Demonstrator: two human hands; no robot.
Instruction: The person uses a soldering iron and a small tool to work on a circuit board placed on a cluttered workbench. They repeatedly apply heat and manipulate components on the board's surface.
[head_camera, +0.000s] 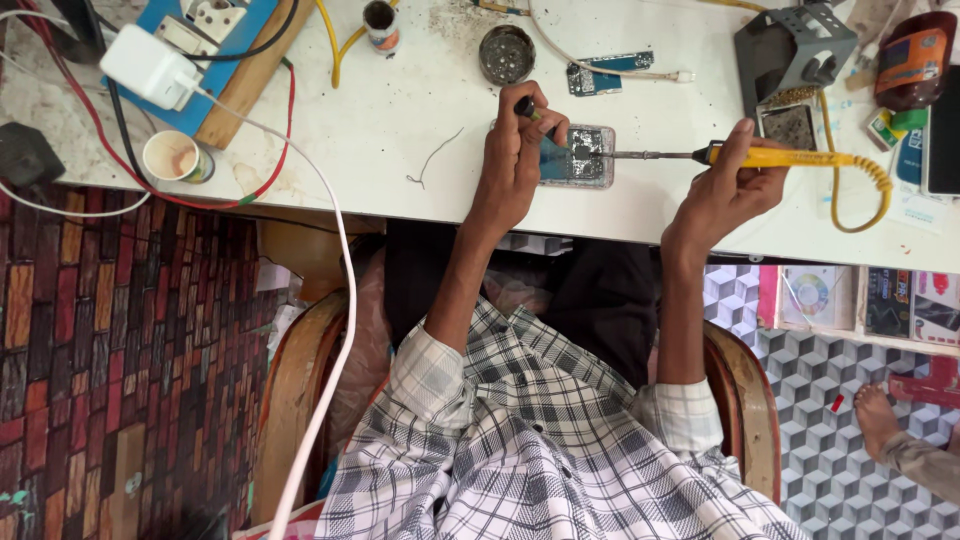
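Note:
An opened phone (580, 160) with its circuit board bare lies on the white table (400, 130). My left hand (512, 165) rests on the phone's left end and is closed around a thin tool with a black tip (525, 106). My right hand (722, 192) grips the yellow handle of a soldering iron (800, 158). Its metal tip (640, 155) points left and reaches the phone's right edge. A coiled yellow cord runs from the iron's handle to the right.
A round tin (506, 53), a small blue circuit board (608, 73) and a grey iron stand (795, 45) sit behind the phone. A blue power board (205, 45), white charger (150, 66) and paper cup (175, 157) are left. Another person's foot (878, 415) shows bottom right.

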